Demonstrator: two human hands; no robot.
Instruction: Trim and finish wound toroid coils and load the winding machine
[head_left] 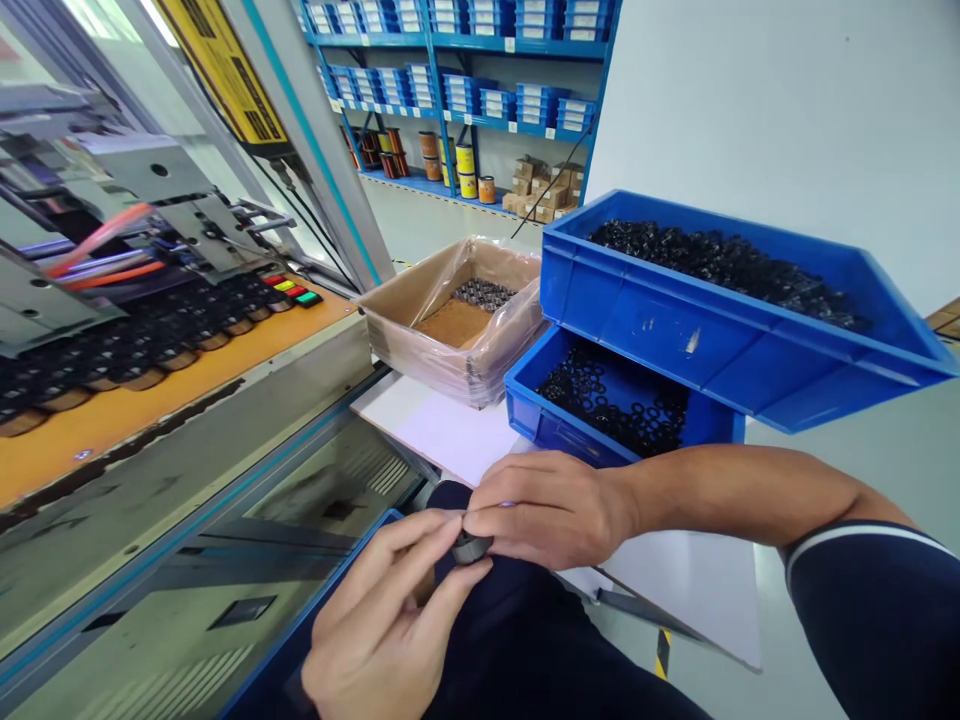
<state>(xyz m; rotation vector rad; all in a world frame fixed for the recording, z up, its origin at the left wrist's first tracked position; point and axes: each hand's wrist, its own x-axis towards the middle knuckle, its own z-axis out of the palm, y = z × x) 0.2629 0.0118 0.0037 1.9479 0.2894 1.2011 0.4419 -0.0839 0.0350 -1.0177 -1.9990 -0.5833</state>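
Between my two hands, above my lap, is a small dark grey cylindrical part point(471, 547). My left hand point(390, 610) pinches it from the left, with the thumb below and the fingers above. From the right, the fingertips of my right hand point(551, 508) press at its top edge and cover much of it. Whether a second, smaller piece sits under those fingertips, I cannot tell. Just beyond my right hand, a lower blue bin point(551, 432) holds many black rings point(600, 395).
A larger blue bin point(660, 320) of small black parts rests above the lower one. Behind them stands a plastic-lined cardboard box point(442, 375) with metallic parts. At left, a machine point(142, 180) has rows of dark parts point(172, 345) on an orange surface. Blue shelves point(517, 125) stand farther back.
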